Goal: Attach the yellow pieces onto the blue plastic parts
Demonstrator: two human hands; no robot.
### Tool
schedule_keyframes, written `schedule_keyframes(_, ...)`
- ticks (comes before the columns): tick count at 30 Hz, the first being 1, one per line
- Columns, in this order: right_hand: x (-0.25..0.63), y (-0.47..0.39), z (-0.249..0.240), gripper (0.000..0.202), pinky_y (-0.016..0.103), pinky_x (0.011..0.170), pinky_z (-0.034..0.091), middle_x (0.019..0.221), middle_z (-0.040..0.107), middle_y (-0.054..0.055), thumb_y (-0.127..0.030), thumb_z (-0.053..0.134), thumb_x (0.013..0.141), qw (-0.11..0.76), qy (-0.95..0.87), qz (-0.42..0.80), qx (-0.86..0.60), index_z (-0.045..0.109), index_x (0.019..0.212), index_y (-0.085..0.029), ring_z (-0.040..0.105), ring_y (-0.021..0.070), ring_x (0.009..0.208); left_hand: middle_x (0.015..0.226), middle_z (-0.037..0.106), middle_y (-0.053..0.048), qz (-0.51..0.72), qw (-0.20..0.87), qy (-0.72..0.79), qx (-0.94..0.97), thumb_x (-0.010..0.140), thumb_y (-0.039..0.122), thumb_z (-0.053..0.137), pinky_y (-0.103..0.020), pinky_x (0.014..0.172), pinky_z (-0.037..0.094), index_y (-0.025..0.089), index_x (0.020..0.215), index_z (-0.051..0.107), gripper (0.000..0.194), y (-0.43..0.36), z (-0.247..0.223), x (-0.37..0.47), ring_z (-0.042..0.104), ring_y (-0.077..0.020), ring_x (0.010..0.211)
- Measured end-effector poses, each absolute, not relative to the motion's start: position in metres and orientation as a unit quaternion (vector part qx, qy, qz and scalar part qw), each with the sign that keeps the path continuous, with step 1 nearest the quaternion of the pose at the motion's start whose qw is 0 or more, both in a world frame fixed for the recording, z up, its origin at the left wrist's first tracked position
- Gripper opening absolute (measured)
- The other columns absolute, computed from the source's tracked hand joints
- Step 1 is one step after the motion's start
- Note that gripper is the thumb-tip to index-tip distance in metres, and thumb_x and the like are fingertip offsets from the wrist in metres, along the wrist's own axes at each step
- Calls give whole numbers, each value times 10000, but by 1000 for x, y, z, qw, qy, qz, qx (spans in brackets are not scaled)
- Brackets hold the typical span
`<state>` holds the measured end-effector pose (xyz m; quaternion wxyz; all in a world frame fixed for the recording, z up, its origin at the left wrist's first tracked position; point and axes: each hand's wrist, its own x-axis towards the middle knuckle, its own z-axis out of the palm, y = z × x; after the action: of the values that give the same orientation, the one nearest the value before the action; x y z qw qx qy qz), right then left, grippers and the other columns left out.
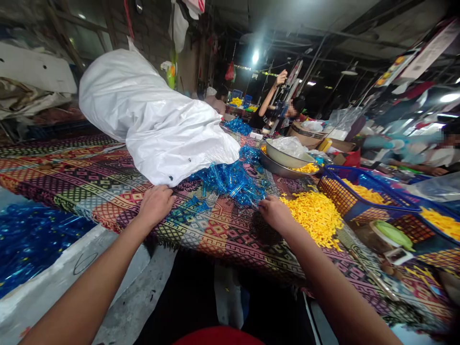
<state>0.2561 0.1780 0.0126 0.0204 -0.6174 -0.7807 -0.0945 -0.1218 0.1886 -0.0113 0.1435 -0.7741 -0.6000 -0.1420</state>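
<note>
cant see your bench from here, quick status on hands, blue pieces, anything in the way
Left hand at lower edge of white sack, grip unclear. Right hand at near edge of blue pieces, hold unclear. White sack crowds their left side.

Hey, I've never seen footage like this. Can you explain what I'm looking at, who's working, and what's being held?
There's no machine here: a person works bare-handed. The single picture comes from a camera worn on their head, looking forward and down. On a patterned cloth lie a large white sack, a spread of blue plastic pieces and a heap of yellow pieces, with blue baskets on the right. The left hand is at the sack's lower edge; the right hand is at the near side of the blue pieces. Whether either grips anything is hard to tell.
</note>
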Motion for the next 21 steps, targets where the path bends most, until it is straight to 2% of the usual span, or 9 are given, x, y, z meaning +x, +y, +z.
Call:
schedule_keyframes(4,246,181,5,256,329,764,377,966,579,105,-331,440,865,-23,-779,-125,-614,669,887,-219,488,243,952,852,613,-97,-131,145,-602,-774,857,325,335,-355,823,387,166,736,617,345,189,-11,-122,550,-235,867)
schedule_keyframes(7,245,184,-1,244,347,754,383,977,563,117,-326,451,858,-12,-780,-108,-616,664,892,-213,466,260,969,851,612,-97,-123,147,-600,-776,858,322,333,-355,819,386,165,745,622,348,188,-10,-122,548,-234,862)
schedule_keyframes(11,254,190,-8,160,339,752,408,937,564,108,-280,557,789,68,-799,-66,-594,677,852,-194,504,241,908,886,617,-99,-126,136,-603,-776,856,326,335,-361,827,381,166,785,641,352,188,-8,-120,541,-242,898)
schedule_keyframes(15,270,195,-6,179,277,739,440,872,596,76,-141,514,785,153,-806,-13,-571,683,835,-169,561,170,811,899,621,-100,-134,118,-605,-776,851,326,340,-356,833,381,168,787,646,350,189,-8,-121,542,-239,907)
schedule_keyframes(21,303,211,6,184,261,739,466,848,668,49,-161,530,769,208,-746,6,-632,693,854,-175,607,168,808,889,616,-97,-126,140,-599,-778,860,335,331,-358,815,381,168,791,638,357,190,-10,-122,542,-246,899)
